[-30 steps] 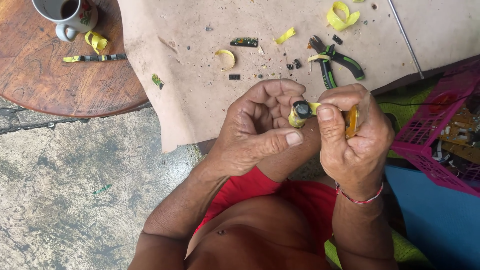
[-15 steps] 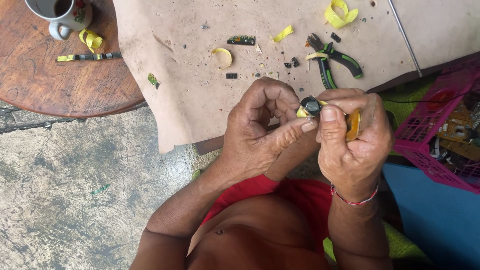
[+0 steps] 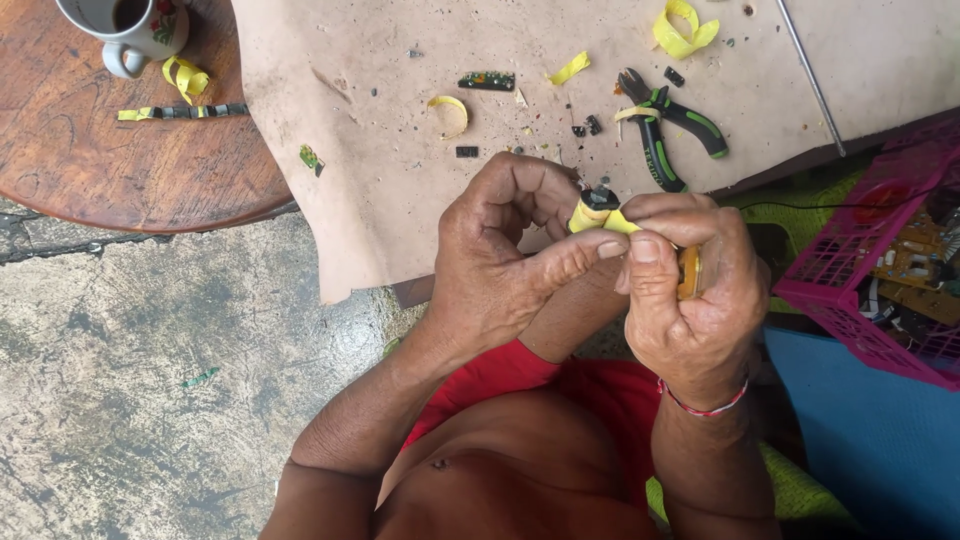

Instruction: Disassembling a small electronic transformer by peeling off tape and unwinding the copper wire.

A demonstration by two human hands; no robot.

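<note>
Between the hands: a small part (image 3: 597,208) wrapped in yellow tape.
Left hand (image 3: 510,250): pinched the part.
Right hand (image 3: 690,290): pinched the tape end, gripped an orange tool (image 3: 688,274).
Beyond the hands: pliers (image 3: 665,130) on the bench (image 3: 400,200).

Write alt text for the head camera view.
Both hands, left hand and right hand, pinch a small yellow-wrapped part above a tan mat strewn with yellow tape scraps and green-handled pliers. A mug stands on a round wooden table.

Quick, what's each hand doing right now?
Left hand: closed, pinching the small yellow-taped black part.
Right hand: closed, pinching the same part, gripping an orange handle.
</note>
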